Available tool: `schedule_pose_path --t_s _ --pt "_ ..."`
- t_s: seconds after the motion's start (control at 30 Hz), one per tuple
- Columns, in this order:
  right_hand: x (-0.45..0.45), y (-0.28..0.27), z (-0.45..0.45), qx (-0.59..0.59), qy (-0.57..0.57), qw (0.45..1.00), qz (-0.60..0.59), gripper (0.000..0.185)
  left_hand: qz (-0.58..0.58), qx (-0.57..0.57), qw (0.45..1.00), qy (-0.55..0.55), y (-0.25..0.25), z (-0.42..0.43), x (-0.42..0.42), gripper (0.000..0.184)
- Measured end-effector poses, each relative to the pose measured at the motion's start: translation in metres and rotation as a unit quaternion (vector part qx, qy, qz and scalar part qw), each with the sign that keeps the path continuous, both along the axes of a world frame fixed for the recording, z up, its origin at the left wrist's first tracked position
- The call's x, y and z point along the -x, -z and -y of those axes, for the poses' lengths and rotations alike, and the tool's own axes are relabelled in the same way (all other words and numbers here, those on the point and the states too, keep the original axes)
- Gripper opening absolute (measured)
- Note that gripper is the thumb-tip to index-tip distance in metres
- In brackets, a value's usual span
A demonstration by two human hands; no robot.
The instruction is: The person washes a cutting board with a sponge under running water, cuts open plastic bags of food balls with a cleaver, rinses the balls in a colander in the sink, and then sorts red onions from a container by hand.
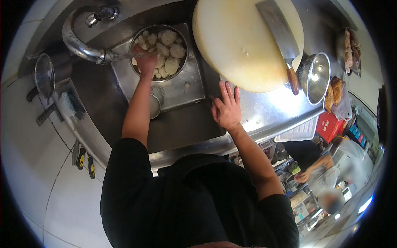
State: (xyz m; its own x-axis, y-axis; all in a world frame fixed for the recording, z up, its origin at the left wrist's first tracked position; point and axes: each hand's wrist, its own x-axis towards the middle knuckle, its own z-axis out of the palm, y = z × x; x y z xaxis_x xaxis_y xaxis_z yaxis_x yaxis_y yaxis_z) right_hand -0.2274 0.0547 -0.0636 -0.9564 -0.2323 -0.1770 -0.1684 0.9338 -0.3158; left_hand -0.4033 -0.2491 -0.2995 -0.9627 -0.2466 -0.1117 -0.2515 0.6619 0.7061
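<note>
My left hand [147,63] reaches into a round metal bowl [186,62] of pale cauliflower florets [168,37], which sits in the sink [165,134]. Over the bowl's left edge, water runs from the curved faucet [82,50] near that hand. Its fingertips are blurred and partly hidden, so a grip cannot be made out. My right hand [227,108] rests on the steel counter edge just right of the sink, fingers stretched out and nothing held. Just beyond its fingertips is the thick round cutting board [227,45], with a wooden-handled cleaver [283,35] lying on it.
A metal strainer bowl [317,78] stands right of the board. A small round container [154,106] is in the sink below the bowl. At left hang a sieve [44,74] and yellow-black handled tools [86,162]. Another person [326,173] is at lower right, near shelves.
</note>
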Motion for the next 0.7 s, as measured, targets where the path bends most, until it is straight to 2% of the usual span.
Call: schedule_pose_path --t_s 0.07,0.17,0.27,0.37,0.47,0.57,0.67,0.7 --pt "0.001 0.002 0.0 -0.005 0.0 1.0 -0.001 0.022 0.09 0.109 0.988 0.065 -0.043 -0.036 -0.007 0.056" --pt "0.001 0.002 0.0 0.0 0.003 1.0 -0.005 0.023 0.292 0.158 0.913 0.235 -0.036 -0.062 -0.02 0.06" --pt "0.0 0.004 0.0 -0.005 0.002 1.0 -0.004 0.023 0.135 0.274 0.937 0.171 -0.009 -0.071 -0.043 0.064" --pt "-0.001 0.004 -0.001 -0.002 0.002 1.0 0.003 0.024 0.292 0.147 0.893 0.311 0.012 -0.054 -0.014 0.072" --pt "0.0 0.004 -0.001 -0.004 0.001 1.0 0.003 0.024 0.302 -0.029 0.922 0.239 0.011 -0.048 -0.003 0.081" --pt "0.002 0.002 0.0 -0.005 0.0 1.0 0.0 0.024 0.368 -0.14 0.887 0.242 0.052 -0.04 0.009 0.083" --pt "0.001 0.006 -0.001 -0.011 -0.004 1.0 -0.01 0.024 0.201 -0.026 0.954 0.22 0.137 -0.035 -0.012 0.067" --pt "0.001 0.006 -0.002 -0.008 -0.003 1.0 -0.008 0.024 0.202 0.0 0.942 0.269 0.137 -0.03 -0.011 0.06"
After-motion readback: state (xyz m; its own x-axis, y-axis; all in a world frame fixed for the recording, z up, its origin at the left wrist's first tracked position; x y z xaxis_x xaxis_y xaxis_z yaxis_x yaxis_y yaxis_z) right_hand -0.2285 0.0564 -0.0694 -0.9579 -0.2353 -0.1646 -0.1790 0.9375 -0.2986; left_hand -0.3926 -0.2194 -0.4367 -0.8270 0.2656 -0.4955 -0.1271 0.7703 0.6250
